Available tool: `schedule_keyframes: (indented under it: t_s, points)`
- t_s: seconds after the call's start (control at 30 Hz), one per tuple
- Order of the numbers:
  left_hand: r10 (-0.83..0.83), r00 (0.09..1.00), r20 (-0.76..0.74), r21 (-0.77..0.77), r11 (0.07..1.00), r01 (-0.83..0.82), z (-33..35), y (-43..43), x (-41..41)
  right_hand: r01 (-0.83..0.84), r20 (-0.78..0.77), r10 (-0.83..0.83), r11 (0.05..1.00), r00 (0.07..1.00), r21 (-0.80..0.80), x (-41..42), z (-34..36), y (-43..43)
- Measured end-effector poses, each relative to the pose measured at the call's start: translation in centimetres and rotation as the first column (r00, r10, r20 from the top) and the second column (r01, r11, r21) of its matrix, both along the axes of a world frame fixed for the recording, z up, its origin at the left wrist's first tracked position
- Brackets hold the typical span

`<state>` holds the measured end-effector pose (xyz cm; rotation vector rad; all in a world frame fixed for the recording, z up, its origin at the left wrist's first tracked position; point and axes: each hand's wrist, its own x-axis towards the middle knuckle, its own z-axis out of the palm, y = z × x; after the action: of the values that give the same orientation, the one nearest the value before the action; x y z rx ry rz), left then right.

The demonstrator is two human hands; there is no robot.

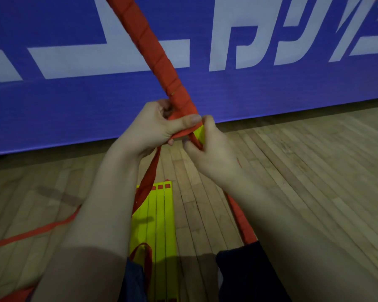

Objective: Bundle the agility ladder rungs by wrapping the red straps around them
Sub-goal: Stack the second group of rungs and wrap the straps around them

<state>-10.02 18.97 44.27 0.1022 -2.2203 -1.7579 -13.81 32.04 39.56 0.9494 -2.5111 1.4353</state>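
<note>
Mid-wrap step. The wrapped bundle (153, 51), rungs already covered in red strap, runs from top centre down to frame centre. Left hand (148, 129) curls round its lower end, thumb pressing the strap (180, 134) flat. Right hand (212, 149) pinches the strap beside the bare yellow rung end (200, 134). Spare yellow rungs (159, 219) lie on the floor (292, 171), lower centre. Next move probably needs the strap pulled taut, then another turn over the yellow end.

The red wrapped bundle (153, 51) ran off the top edge. The left hand (148, 129) and right hand (210, 149) hid all but a small yellow bit of its end. The yellow rungs (162, 225) on the floor (292, 171) were cut off at the bottom.
</note>
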Motion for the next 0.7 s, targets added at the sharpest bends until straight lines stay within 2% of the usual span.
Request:
schedule_keyframes:
  t_s: [0.1,0.27,0.33,0.43,0.53,0.7]
  points:
    - [0.030,0.999,-0.021,-0.001,1.000,-0.030,0.5,0.5,0.0,0.076,0.013,-0.075,0.992,0.997,-0.101,-0.2,-0.1,-0.1]
    - [0.113,0.993,-0.026,-0.049,0.992,-0.114,0.8,0.8,0.1,0.121,0.264,-0.071,0.977,0.962,-0.177,0.1,0.7,-0.5]
    - [0.115,0.993,-0.014,-0.088,0.989,-0.116,0.4,0.7,0.1,0.119,0.417,-0.007,0.963,0.909,-0.242,0.1,1.1,-0.6]
    - [0.121,0.992,-0.026,-0.093,0.988,-0.123,0.0,0.6,-0.1,0.101,0.611,0.207,0.897,0.764,-0.430,0.2,1.5,-0.5]
    - [0.127,0.991,-0.047,-0.069,0.989,-0.130,0.1,0.7,-0.3,0.125,0.658,0.294,0.850,0.693,-0.511,0.0,1.9,-0.6]
    - [0.052,0.998,-0.038,-0.067,0.996,-0.055,0.3,0.2,-0.2,0.173,0.597,0.201,0.843,0.777,-0.510,-0.9,1.5,-0.3]
